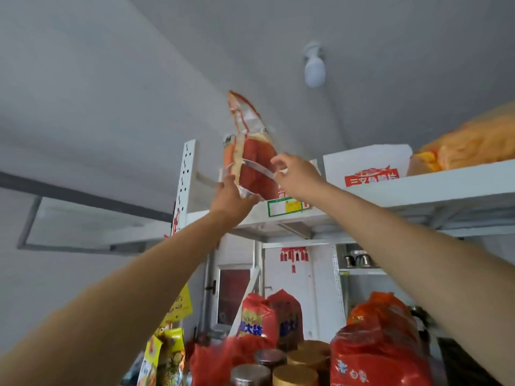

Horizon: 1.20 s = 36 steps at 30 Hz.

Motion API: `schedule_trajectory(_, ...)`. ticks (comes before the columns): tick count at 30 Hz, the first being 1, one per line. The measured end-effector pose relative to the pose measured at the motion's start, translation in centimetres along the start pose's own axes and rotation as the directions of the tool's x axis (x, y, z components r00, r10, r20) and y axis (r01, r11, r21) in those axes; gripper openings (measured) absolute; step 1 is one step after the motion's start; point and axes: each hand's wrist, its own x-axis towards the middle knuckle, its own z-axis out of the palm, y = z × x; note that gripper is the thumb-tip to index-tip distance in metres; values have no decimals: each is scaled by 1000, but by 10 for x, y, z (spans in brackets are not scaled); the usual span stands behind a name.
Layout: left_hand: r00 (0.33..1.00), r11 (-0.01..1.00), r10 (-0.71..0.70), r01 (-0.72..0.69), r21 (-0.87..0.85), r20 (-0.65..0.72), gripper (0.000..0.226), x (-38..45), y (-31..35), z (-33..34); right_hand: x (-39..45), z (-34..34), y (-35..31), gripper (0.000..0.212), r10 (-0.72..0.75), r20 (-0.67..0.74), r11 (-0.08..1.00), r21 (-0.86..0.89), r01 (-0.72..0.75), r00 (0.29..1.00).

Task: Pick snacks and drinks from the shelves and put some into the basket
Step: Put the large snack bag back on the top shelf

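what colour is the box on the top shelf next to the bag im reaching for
White, with a red printed label on its front: the box shows best in the head view.

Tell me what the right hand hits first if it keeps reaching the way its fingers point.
Probably the red snack bag: the right hand has fingertips at its right edge. Depth is unclear.

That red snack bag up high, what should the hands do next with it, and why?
Probably lower the red snack bag away from the top shelf. The left hand grips its bottom edge, the right hand touches its side, and it already stands tilted above the shelf edge. No basket is in view.
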Motion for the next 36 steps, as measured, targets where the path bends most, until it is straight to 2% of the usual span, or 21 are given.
schedule_trajectory(2, 999, 1000, -29, 29, -9, -18, 100, 21, -7, 7, 14, 10, 6, 38, 37, 55, 996, -80, -33, 998)
schedule_trajectory(6, 990, 990, -141, 140, -17, -17, 103, 48, -20, 21, 29, 24, 23, 46, 137, 186, 978, -182, -103, 973)
schedule_trajectory(10, 991, 986, -124, 117, -118, -51, 111, 79, -16, 33, 46, 31, 30, 44, 264, 175, 948, -229, -221, 949)
schedule_trajectory(12, 988, 991, -110, 100, -89, -105, 112, 92, -11, 33, 50, 32, 30, 44, 324, 187, 928, -252, -274, 927)
schedule_trajectory(15, 984, 985, -136, 122, -122, -116, 112, 107, -15, 35, 52, 29, 28, 45, 351, 215, 918, -271, -290, 911)
schedule_trajectory(19, 978, 952, -197, 176, -250, -61, 107, 119, -31, 46, 56, 25, 27, 51, 387, 220, 898, -311, -312, 895)
schedule_trajectory(25, 982, 915, -191, 174, -363, -11, 75, 122, -46, 51, 59, 26, 31, 52, 395, 266, 911, -239, -337, 879)
schedule_trajectory(29, 978, 851, -204, 157, -502, -41, 60, 120, -50, 39, 55, 25, 30, 52, 397, 247, 917, -135, -375, 884)
schedule_trajectory(36, 970, 631, -220, 63, -773, -101, 53, 95, -54, 11, 41, 23, 23, 56, 344, 171, 939, -58, -339, 923)
